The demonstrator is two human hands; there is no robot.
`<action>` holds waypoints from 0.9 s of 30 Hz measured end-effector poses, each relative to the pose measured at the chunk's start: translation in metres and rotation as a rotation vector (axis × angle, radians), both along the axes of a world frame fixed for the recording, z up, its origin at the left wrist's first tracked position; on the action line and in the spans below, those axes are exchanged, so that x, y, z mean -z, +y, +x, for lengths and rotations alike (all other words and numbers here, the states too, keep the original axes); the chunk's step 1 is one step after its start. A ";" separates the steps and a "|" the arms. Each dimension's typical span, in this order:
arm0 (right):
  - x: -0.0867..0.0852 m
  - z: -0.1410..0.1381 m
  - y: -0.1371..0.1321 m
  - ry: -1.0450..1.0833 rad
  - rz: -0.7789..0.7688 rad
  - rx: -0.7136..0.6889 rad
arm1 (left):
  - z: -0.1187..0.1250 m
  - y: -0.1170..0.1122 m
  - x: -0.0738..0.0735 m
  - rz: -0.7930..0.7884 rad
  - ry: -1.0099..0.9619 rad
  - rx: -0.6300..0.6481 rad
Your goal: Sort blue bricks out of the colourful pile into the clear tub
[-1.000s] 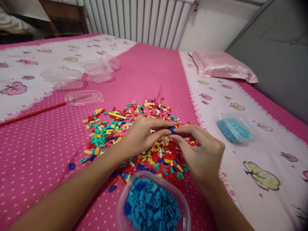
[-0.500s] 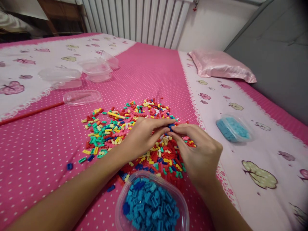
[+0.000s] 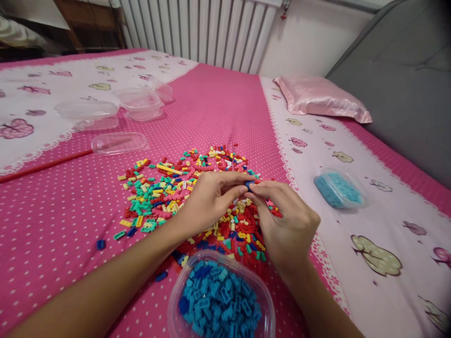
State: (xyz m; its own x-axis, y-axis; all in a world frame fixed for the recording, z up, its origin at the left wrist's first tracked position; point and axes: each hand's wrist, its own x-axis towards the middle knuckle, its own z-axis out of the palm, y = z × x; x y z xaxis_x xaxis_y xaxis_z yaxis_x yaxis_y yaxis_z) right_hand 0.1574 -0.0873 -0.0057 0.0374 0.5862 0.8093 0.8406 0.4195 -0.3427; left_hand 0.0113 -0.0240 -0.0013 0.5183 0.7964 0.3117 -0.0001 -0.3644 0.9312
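A small dark blue piece (image 3: 249, 185) is held near the middle of the frame, over a loose pile of mixed bricks (image 3: 155, 192); whether it is 1 brick or 2 joined cannot be told, as it is mostly covered by fingers. It is pinched from the left by the left hand (image 3: 211, 192) and from the right by the right hand (image 3: 287, 216), thumb and forefinger nearly closed on each side. The piece could be dropped if either pinch slipped, since so little of it is gripped, and it could then be lost among the similar dark blue bricks below. The open tub (image 3: 259, 281) at bottom centre could be knocked by a forearm, as it is set between the 2 arms, and its contents spilled. That tub is filled mostly with lighter blue bricks, with a few dark blue pieces seen at its upper left. Light blue bricks are also held in a clear box (image 3: 326, 192) at the right of the frame. At upper left, clear containers (image 3: 139, 98) are grouped, and a shallow clear tray (image 3: 144, 141) is overlapped by a red stick (image 3: 52, 163).
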 end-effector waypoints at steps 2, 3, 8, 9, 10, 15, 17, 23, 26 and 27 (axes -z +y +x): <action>0.001 0.001 0.001 0.021 -0.007 -0.008 | 0.000 0.000 0.001 0.019 0.015 -0.009; 0.001 0.001 0.001 0.034 -0.010 -0.013 | 0.000 0.000 0.001 0.022 0.014 -0.008; 0.003 0.002 0.002 0.082 -0.011 -0.010 | 0.002 -0.001 0.002 0.148 0.080 -0.062; 0.003 0.002 0.002 0.084 -0.005 -0.005 | 0.002 -0.002 0.002 0.189 0.100 -0.083; 0.003 0.001 0.002 0.087 0.003 0.000 | 0.002 -0.003 0.001 0.217 0.111 -0.099; 0.005 0.001 0.001 0.139 0.016 0.002 | 0.004 -0.006 0.001 0.260 0.112 -0.134; 0.007 0.000 0.001 0.201 -0.003 -0.007 | 0.004 -0.006 0.001 0.266 0.127 -0.138; 0.014 -0.002 0.002 0.381 -0.088 -0.051 | 0.003 -0.005 0.001 0.317 0.137 -0.149; 0.014 -0.002 0.002 0.404 -0.099 -0.039 | 0.003 -0.005 0.000 0.280 0.127 -0.141; 0.014 -0.002 0.002 0.415 -0.106 -0.033 | 0.003 -0.005 0.000 0.230 0.106 -0.133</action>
State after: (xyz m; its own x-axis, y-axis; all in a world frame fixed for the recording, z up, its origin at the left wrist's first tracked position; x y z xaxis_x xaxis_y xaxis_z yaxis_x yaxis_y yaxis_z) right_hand 0.1556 -0.0849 -0.0196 0.3265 0.6718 0.6648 0.6091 0.3883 -0.6915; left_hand 0.0143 -0.0287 -0.0012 0.4537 0.7741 0.4414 0.1550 -0.5563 0.8164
